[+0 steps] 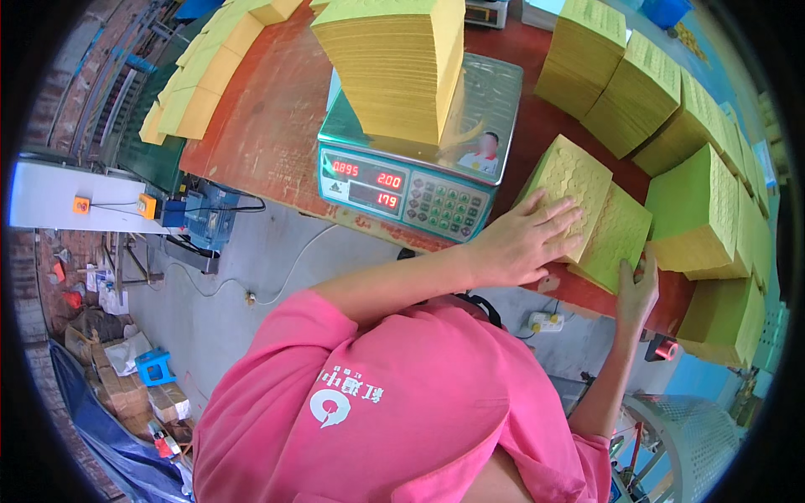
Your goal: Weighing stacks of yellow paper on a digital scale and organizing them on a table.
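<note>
Two stacks of rough yellow paper lie side by side near the table's front edge. On the left-hand paper stack (577,172) my left hand (524,243) rests flat, its fingers spread over the top. My right hand (640,289) grips the right-hand paper stack (616,230) at its near right corner, thumb on the side; some fingers are partly hidden. To the left of my hands stands a digital scale (402,189) with lit red digits. A tall paper stack (398,75) sits upright on its metal plate.
Several yellow paper stacks (633,80) line the right and far right of the red table (251,126). Another row of stacks (210,71) lies along the far left edge. A white power strip (546,322) and a mesh-backed chair (688,436) are below the table. A blue stool (154,366) stands lower left.
</note>
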Demonstrator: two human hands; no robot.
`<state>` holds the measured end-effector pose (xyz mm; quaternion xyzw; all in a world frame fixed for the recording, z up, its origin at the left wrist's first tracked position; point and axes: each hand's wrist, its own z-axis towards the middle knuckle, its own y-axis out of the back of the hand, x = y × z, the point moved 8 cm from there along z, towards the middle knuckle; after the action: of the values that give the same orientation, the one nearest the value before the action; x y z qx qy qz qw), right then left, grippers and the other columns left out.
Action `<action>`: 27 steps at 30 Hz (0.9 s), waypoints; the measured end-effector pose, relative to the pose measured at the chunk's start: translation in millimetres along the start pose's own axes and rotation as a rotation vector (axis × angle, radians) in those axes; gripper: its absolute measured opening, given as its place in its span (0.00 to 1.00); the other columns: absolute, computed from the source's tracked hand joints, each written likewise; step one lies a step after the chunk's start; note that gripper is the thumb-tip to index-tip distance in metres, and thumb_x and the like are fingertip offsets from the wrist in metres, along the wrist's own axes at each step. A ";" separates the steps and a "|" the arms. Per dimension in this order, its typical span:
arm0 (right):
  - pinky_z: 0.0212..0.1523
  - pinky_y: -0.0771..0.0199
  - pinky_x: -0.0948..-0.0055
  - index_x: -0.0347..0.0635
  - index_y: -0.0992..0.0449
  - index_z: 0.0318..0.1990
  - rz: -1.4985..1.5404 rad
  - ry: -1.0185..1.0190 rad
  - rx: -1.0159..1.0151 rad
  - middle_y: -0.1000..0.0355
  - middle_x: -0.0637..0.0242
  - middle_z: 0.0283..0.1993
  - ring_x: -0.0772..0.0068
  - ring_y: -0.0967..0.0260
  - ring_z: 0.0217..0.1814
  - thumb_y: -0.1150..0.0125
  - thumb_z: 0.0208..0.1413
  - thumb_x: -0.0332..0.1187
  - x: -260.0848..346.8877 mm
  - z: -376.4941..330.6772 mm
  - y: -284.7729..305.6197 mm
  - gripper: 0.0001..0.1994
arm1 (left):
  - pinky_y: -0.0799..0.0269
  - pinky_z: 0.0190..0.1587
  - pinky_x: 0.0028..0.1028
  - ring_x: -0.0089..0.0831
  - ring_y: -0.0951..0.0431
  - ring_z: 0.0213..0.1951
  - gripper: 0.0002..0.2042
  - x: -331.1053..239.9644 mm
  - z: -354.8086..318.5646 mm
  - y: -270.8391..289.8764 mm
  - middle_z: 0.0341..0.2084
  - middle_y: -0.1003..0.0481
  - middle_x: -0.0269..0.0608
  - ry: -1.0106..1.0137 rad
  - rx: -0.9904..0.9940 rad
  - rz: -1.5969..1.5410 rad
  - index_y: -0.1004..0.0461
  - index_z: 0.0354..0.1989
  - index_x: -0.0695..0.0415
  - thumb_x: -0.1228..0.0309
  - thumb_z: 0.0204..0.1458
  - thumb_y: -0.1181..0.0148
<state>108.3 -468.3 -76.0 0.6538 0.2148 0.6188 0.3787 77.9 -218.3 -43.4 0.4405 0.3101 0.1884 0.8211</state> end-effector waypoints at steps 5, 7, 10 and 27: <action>0.33 0.32 0.73 0.38 0.28 0.59 -0.030 0.034 -0.045 0.28 0.60 0.41 0.76 0.36 0.31 0.36 0.51 0.25 0.0 -6.7 6.7 0.25 | 0.44 0.68 0.50 0.47 0.41 0.67 0.31 -7.6 -30.6 23.3 0.64 0.38 0.49 -0.002 -0.086 -0.124 0.30 0.57 0.56 0.66 0.41 0.29; 0.34 0.31 0.73 0.38 0.27 0.58 -0.010 0.014 -0.068 0.28 0.61 0.41 0.74 0.34 0.33 0.36 0.51 0.25 -3.5 -8.8 9.2 0.24 | 0.38 0.65 0.47 0.49 0.37 0.64 0.26 -4.6 -36.4 31.3 0.60 0.34 0.50 0.020 -0.100 -0.191 0.27 0.51 0.60 0.70 0.40 0.30; 0.37 0.28 0.71 0.38 0.26 0.56 -0.026 0.108 -0.137 0.27 0.59 0.43 0.68 0.29 0.37 0.37 0.50 0.25 -17.4 -10.8 14.4 0.22 | 0.35 0.63 0.46 0.49 0.35 0.63 0.22 -4.9 -35.9 34.6 0.57 0.32 0.50 -0.026 -0.086 -0.190 0.25 0.47 0.62 0.71 0.40 0.30; 0.47 0.25 0.73 0.36 0.25 0.54 0.493 0.137 -0.125 0.23 0.62 0.45 0.74 0.26 0.45 0.45 0.59 0.22 143.4 -44.8 -21.9 0.15 | 0.36 0.63 0.42 0.42 0.31 0.60 0.19 146.4 -96.5 301.9 0.58 0.31 0.53 0.299 -1.196 -0.158 0.32 0.57 0.66 0.65 0.66 0.56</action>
<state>89.2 -337.0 -2.4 0.6185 0.0355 0.7472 0.2405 109.7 88.8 119.5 -0.1511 0.2940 0.3279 0.8850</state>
